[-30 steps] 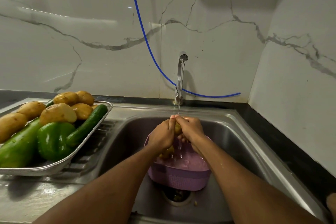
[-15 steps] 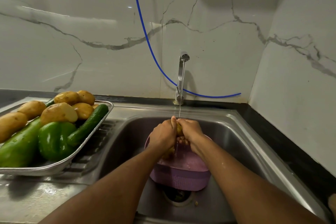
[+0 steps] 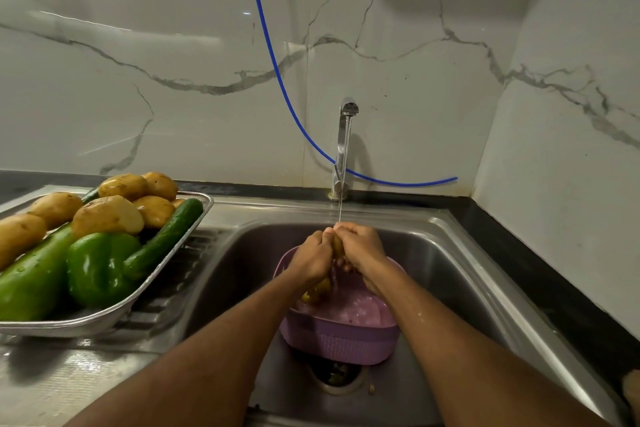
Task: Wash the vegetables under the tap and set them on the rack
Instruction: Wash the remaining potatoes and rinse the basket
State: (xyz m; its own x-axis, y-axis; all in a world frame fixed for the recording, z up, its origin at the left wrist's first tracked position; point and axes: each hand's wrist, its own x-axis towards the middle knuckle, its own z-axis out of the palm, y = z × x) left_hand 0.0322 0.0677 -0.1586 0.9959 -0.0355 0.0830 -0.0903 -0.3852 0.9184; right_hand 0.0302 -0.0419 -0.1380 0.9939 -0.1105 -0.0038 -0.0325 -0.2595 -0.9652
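Little has moved; both hands, left hand and right hand, still clasp a potato under the tap.

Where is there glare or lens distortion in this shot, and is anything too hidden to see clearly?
Head view: a streak of glare crosses the marble wall; wide-angle bending curves the sink rim and counter edge; the potato is mostly hidden between the left hand and right hand; a shadow darkens the upper wall.

Glossy grey-veined marble walls, black counter edge
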